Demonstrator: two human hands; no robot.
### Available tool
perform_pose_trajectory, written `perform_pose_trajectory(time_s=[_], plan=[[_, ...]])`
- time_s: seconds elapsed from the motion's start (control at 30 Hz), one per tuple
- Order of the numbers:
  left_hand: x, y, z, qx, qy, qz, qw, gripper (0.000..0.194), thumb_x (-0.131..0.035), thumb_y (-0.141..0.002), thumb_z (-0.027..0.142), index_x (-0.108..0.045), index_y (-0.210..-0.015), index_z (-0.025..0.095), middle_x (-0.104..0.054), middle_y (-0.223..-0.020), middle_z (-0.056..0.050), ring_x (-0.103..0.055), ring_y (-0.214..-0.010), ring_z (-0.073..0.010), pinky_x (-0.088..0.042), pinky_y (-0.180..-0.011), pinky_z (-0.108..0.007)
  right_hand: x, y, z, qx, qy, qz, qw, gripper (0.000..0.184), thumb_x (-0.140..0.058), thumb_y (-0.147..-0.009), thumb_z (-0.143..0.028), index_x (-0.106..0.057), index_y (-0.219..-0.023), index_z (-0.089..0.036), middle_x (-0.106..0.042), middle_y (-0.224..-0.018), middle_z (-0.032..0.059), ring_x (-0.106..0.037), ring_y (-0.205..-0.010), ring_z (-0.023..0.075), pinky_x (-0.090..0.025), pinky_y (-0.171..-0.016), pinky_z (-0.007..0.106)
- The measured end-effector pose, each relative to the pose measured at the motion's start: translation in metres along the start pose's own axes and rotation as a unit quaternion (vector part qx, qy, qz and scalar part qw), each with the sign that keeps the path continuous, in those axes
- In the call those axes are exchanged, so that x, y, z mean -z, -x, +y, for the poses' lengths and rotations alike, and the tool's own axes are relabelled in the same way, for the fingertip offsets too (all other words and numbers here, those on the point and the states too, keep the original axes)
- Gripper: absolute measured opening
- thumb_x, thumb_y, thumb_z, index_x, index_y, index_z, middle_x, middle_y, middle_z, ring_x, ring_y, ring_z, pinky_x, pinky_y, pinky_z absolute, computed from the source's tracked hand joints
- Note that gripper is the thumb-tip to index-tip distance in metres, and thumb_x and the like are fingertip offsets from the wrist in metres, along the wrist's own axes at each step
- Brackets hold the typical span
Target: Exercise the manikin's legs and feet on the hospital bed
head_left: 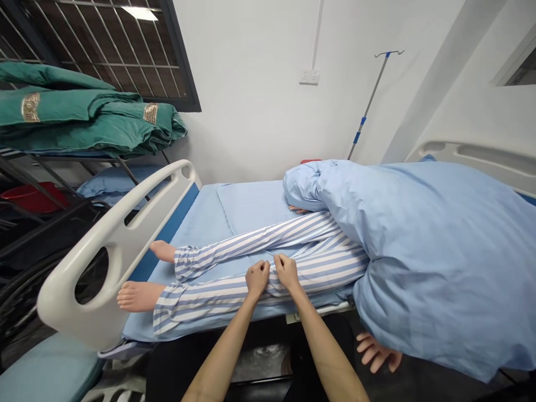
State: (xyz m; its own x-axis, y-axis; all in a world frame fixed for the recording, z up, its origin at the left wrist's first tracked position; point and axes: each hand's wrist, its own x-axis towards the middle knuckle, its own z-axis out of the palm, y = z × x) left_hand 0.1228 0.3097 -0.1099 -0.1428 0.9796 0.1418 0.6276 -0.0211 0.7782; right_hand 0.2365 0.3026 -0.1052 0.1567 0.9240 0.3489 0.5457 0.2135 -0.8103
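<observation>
Head view: manikin (251, 241) in striped trousers (201, 298) lies on the bed (255, 195). Long axis runs across the view, along the mattress, feet leftward by the footboard (119, 237). Near trouser leg sits directly at the hands, its length crossing both forearms' line. Left hand (257, 277) is nearer the feet; right hand (287, 272) is nearer the bunched quilt (435, 251), which covers the upper part. Both hands curled into fists, knuckles up, side by side with a narrow gap, at the near leg about mid-length. Whether cloth is pinched inside either: cannot tell. The manikin's near hand (379, 352) hangs below the quilt edge, apart from the person's right hand

Containers: red basin (37, 197) at far left, beneath the rack with folded green bedding (87, 117); contents not visible
</observation>
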Motion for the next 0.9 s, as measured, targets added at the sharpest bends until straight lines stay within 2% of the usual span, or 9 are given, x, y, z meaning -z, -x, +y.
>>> perform_pose_trajectory(time_s=[0.17,0.27,0.4,0.57,0.67,0.73,0.9], plan=[[-0.009,-0.002,0.013,-0.011,0.08,-0.01,0.997,0.038,-0.039,-0.079,0.038,-0.025,-0.049,0.02,-0.025,-0.048,0.005,-0.029,-0.052,-0.0097,-0.023,-0.055,-0.024,0.011,0.002,0.017,-0.001,0.058,0.002,0.998,0.04,-0.035,-0.091,-0.039,-0.042,-0.056,-0.021,-0.043,-0.05,-0.0025,-0.038,-0.05,0.0127,-0.021,-0.053,0.026],[-0.021,0.0,0.019,-0.033,0.057,-0.032,0.997,0.036,-0.04,-0.079,0.036,-0.028,-0.048,0.019,-0.029,-0.048,0.004,-0.03,-0.053,-0.01,-0.022,-0.055,-0.024,0.015,0.0,0.02,-0.014,0.034,0.01,0.999,0.042,-0.033,-0.091,-0.041,-0.039,-0.055,-0.021,-0.042,-0.049,-0.0028,-0.039,-0.051,0.0124,-0.023,-0.053,0.025],[-0.03,0.005,0.02,-0.034,-0.009,-0.042,0.999,0.035,-0.041,-0.078,0.034,-0.033,-0.048,0.019,-0.034,-0.049,0.004,-0.031,-0.053,-0.0103,-0.021,-0.056,-0.025,0.034,-0.004,0.024,0.001,0.039,0.02,0.999,0.043,-0.033,-0.092,-0.042,-0.038,-0.055,-0.021,-0.039,-0.049,-0.0035,-0.037,-0.05,0.012,-0.023,-0.054,0.025],[-0.034,0.004,0.032,-0.011,0.051,-0.029,0.998,0.037,-0.04,-0.078,0.036,-0.028,-0.048,0.019,-0.028,-0.048,0.004,-0.031,-0.052,-0.0101,-0.022,-0.055,-0.025,0.048,-0.003,0.039,-0.001,0.071,0.033,0.997,0.04,-0.035,-0.091,-0.041,-0.041,-0.056,-0.021,-0.038,-0.05,-0.0035,-0.035,-0.051,0.012,-0.021,-0.054,0.026],[-0.047,0.005,0.046,-0.029,0.116,-0.047,0.992,0.038,-0.04,-0.078,0.04,-0.028,-0.047,0.02,-0.028,-0.048,0.005,-0.033,-0.052,-0.0101,-0.025,-0.055,-0.024,0.052,-0.006,0.042,-0.017,0.026,0.043,0.999,0.043,-0.033,-0.091,-0.042,-0.039,-0.054,-0.021,-0.036,-0.049,-0.0042,-0.035,-0.05,0.0115,-0.022,-0.052,0.025],[-0.058,0.007,0.054,-0.031,0.12,-0.056,0.991,0.037,-0.04,-0.077,0.039,-0.03,-0.047,0.02,-0.03,-0.047,0.004,-0.033,-0.051,-0.0103,-0.025,-0.055,-0.024,0.059,-0.009,0.042,-0.021,-0.002,0.052,0.998,0.045,-0.032,-0.092,-0.043,-0.037,-0.053,-0.021,-0.036,-0.049,-0.0046,-0.035,-0.05,0.0111,-0.024,-0.051,0.024],[-0.076,0.012,0.068,-0.025,0.087,-0.03,0.995,0.036,-0.042,-0.076,0.035,-0.029,-0.046,0.02,-0.029,-0.046,0.004,-0.031,-0.051,-0.0104,-0.023,-0.055,-0.025,0.08,-0.009,0.052,-0.005,0.054,0.054,0.997,0.042,-0.034,-0.092,-0.041,-0.043,-0.056,-0.021,-0.042,-0.05,-0.0033,-0.036,-0.05,0.0115,-0.024,-0.053,0.025]])
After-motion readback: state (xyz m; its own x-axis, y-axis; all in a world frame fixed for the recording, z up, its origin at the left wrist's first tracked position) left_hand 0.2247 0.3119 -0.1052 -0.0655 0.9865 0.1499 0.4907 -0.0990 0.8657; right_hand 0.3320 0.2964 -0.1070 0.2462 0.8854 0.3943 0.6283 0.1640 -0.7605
